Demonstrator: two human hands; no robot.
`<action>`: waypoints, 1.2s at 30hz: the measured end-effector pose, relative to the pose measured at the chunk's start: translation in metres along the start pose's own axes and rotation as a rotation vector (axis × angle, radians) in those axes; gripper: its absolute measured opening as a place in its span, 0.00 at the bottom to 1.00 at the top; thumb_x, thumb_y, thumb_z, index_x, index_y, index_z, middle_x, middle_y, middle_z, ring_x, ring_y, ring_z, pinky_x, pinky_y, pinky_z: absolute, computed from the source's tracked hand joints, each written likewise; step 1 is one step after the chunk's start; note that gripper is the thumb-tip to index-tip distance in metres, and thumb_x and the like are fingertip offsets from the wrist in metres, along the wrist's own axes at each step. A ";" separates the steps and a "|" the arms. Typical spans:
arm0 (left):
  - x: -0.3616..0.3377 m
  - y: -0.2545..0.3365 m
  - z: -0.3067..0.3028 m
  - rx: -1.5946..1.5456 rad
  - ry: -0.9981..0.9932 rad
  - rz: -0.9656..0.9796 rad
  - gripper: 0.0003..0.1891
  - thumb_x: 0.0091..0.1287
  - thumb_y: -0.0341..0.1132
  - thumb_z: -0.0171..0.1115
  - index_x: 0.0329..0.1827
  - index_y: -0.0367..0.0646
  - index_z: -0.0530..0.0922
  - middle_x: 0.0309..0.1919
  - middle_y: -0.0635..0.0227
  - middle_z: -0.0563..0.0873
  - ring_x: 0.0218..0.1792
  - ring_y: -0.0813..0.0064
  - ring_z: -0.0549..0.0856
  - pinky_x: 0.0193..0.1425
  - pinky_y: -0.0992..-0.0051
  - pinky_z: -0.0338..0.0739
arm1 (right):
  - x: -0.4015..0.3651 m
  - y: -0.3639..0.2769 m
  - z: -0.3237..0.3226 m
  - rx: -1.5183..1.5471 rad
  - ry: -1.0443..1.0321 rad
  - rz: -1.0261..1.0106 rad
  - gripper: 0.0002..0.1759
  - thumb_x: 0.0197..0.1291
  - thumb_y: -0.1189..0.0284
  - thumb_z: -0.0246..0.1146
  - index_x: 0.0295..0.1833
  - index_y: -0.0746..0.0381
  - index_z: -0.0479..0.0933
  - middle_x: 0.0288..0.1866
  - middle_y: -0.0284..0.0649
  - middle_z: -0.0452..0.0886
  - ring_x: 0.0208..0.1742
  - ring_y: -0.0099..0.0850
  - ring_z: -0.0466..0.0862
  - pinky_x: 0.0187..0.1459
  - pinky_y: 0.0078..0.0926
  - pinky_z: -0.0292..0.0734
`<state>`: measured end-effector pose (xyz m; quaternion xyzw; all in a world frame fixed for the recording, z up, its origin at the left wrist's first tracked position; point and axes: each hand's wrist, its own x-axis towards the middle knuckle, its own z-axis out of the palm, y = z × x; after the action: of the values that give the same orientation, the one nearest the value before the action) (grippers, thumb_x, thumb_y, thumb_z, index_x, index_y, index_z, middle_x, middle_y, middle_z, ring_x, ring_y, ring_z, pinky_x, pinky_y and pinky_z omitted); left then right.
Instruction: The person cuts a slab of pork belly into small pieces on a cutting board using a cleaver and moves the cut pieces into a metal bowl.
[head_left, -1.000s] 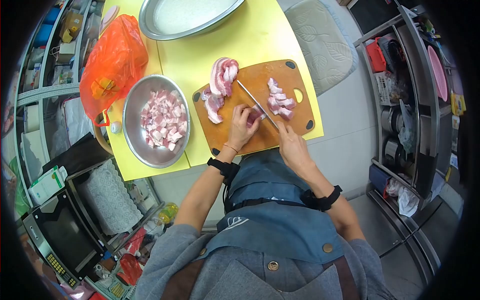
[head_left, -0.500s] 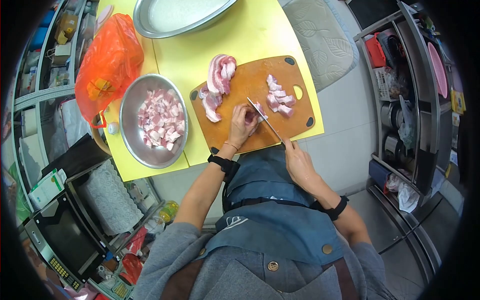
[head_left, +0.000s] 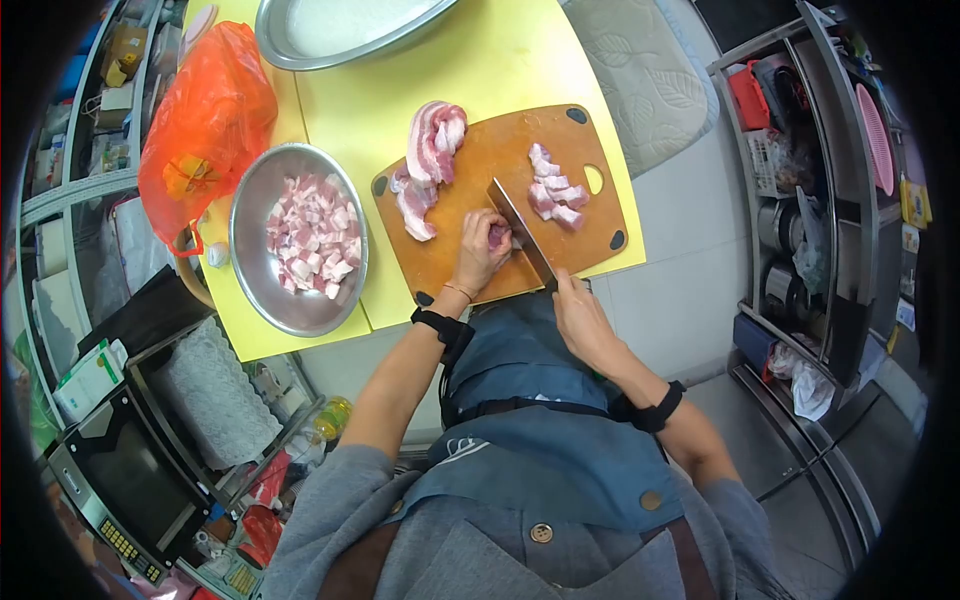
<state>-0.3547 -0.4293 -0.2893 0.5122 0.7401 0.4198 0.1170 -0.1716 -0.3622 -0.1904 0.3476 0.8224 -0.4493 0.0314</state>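
On the brown cutting board (head_left: 470, 265), my left hand (head_left: 481, 250) has its fingers curled around a piece of pork (head_left: 497, 237), which they partly hide. My right hand (head_left: 584, 318) grips the handle of a kitchen knife (head_left: 522, 230); its blade stands right beside my left fingertips, against the pork. Several cut pork chunks (head_left: 555, 190) lie on the board to the right of the blade. Strips of pork belly (head_left: 434, 145) rest at the board's left side, one partly over the edge. A metal bowl (head_left: 245, 250) to the left holds many pork cubes (head_left: 313, 235).
A large metal basin (head_left: 360, 50) with whitish contents stands at the back of the yellow table (head_left: 510, 50). An orange plastic bag (head_left: 215, 110) sits at the table's left edge. A padded seat (head_left: 640, 80) and metal shelving (head_left: 800, 200) are to the right.
The knife blade has shifted slightly left and turned so more of its broad side shows. My right hand has moved a little left with it. The whole view has shifted slightly.
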 end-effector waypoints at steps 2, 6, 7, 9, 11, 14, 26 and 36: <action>0.001 -0.003 0.000 0.004 -0.003 0.010 0.13 0.52 0.25 0.66 0.39 0.38 0.73 0.42 0.55 0.77 0.45 0.54 0.77 0.52 0.63 0.73 | 0.003 -0.002 0.003 -0.002 -0.034 0.043 0.20 0.65 0.79 0.50 0.60 0.74 0.61 0.45 0.65 0.74 0.45 0.62 0.77 0.46 0.51 0.72; 0.003 0.000 -0.009 -0.031 -0.040 -0.034 0.12 0.54 0.26 0.66 0.40 0.38 0.75 0.42 0.55 0.77 0.47 0.54 0.76 0.53 0.63 0.73 | 0.024 -0.003 0.014 -0.020 0.074 -0.035 0.21 0.60 0.81 0.49 0.60 0.71 0.61 0.41 0.63 0.74 0.40 0.61 0.79 0.42 0.52 0.74; 0.004 0.001 -0.011 -0.045 -0.056 -0.039 0.12 0.54 0.27 0.66 0.40 0.38 0.75 0.43 0.56 0.77 0.48 0.54 0.76 0.53 0.63 0.73 | 0.027 -0.003 0.014 -0.029 0.104 -0.039 0.21 0.60 0.80 0.49 0.59 0.71 0.62 0.40 0.62 0.75 0.40 0.61 0.79 0.41 0.52 0.74; 0.004 0.009 -0.016 -0.039 -0.056 -0.033 0.12 0.54 0.27 0.66 0.41 0.38 0.76 0.44 0.55 0.77 0.48 0.54 0.77 0.53 0.63 0.73 | 0.025 -0.002 0.009 -0.087 0.112 -0.053 0.21 0.59 0.80 0.50 0.60 0.69 0.63 0.37 0.60 0.75 0.36 0.59 0.80 0.38 0.51 0.76; -0.001 0.018 -0.025 0.010 -0.019 -0.009 0.13 0.54 0.26 0.67 0.41 0.37 0.76 0.44 0.55 0.77 0.48 0.55 0.77 0.52 0.64 0.73 | 0.022 -0.007 0.000 -0.142 0.047 -0.037 0.22 0.59 0.80 0.50 0.60 0.67 0.63 0.37 0.59 0.75 0.34 0.57 0.81 0.36 0.51 0.76; -0.005 0.017 -0.028 0.009 -0.107 0.041 0.14 0.54 0.27 0.67 0.44 0.37 0.76 0.46 0.56 0.76 0.49 0.54 0.77 0.53 0.63 0.73 | 0.018 -0.017 -0.001 -0.228 0.034 -0.050 0.22 0.58 0.81 0.50 0.60 0.66 0.63 0.37 0.58 0.75 0.32 0.56 0.81 0.35 0.50 0.77; -0.008 0.004 -0.012 -0.077 -0.068 -0.060 0.14 0.55 0.26 0.66 0.42 0.37 0.74 0.44 0.55 0.76 0.47 0.54 0.77 0.52 0.64 0.74 | -0.033 -0.005 -0.002 -0.131 -0.079 0.049 0.24 0.54 0.84 0.50 0.58 0.69 0.59 0.44 0.61 0.72 0.35 0.61 0.80 0.36 0.53 0.77; -0.009 0.003 -0.016 0.048 -0.072 0.017 0.16 0.55 0.25 0.65 0.46 0.37 0.73 0.46 0.53 0.75 0.49 0.51 0.76 0.54 0.63 0.73 | 0.034 -0.021 0.026 -0.115 0.104 -0.097 0.26 0.51 0.87 0.51 0.59 0.70 0.58 0.45 0.66 0.71 0.39 0.64 0.77 0.38 0.57 0.73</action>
<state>-0.3586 -0.4443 -0.2796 0.5357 0.7410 0.3842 0.1278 -0.2172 -0.3706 -0.2028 0.3280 0.8631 -0.3838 -0.0134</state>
